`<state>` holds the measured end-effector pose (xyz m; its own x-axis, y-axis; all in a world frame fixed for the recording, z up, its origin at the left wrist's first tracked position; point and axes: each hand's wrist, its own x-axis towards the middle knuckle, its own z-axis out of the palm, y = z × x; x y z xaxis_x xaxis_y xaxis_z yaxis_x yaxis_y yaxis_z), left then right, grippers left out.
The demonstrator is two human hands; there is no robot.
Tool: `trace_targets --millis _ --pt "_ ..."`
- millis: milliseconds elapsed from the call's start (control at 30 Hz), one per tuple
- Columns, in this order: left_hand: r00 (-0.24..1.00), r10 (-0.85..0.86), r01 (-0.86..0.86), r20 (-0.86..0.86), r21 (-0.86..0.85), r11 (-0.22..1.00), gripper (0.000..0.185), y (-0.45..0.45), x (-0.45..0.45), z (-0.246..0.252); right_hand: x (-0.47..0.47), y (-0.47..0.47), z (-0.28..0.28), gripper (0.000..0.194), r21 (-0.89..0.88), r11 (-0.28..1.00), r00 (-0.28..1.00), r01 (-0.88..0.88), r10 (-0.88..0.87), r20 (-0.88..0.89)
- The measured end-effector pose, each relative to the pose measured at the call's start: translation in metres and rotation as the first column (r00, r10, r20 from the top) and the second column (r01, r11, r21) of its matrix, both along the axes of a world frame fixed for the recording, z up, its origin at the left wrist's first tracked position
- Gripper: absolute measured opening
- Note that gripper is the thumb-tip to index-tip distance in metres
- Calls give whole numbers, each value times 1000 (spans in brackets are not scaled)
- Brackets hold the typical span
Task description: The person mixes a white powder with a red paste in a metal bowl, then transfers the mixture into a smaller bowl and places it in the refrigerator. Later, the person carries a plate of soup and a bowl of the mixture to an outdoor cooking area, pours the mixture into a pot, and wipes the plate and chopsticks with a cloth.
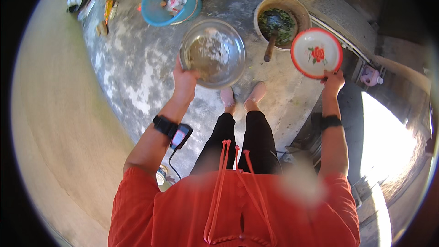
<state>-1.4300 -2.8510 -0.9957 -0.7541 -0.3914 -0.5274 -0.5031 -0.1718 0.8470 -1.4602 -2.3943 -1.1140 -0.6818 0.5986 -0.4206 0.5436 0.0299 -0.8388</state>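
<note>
My left hand [185, 79] grips the near left rim of a round stainless steel basin [236, 48], thumb over the edge. The basin's inside shows a brownish tone and bright reflections; whether it holds liquid I cannot tell. At the right, my right hand [333, 81] pinches the lower rim of an enamel plate [301, 53] with a red edge and a printed red flower. The plate's face is turned up to me and bare. Just left of the plate stands a pale bucket [259, 4] with chopped greens [286, 29] inside. A wooden handle [271, 48] leans out over its near rim.
A blue plastic bucket [151, 7] with crumpled litter stands at the far left of the concrete floor [137, 75]. Small packets [108, 10] lie by the left wall [61, 92]. A pink jug [370, 76] is at the right, near a white pipe [343, 39].
</note>
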Motion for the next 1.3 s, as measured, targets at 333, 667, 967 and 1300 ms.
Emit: trace_targets --millis 333,667,967,1300 --pt "565 -792 334 232 -942 -37 85 160 -190 -108 185 25 33 15 -117 900 903 421 -403 147" --pt "244 -783 354 573 -804 -478 81 189 -213 -172 250 3 53 15 -228 801 833 553 -537 135" --pt "375 -805 502 460 -831 -240 73 182 -236 -136 239 12 79 12 -262 745 788 614 -597 148" --pt "844 -530 526 -82 -71 848 83 46 -193 -39 236 -33 113 12 -294 791 841 537 -529 113"
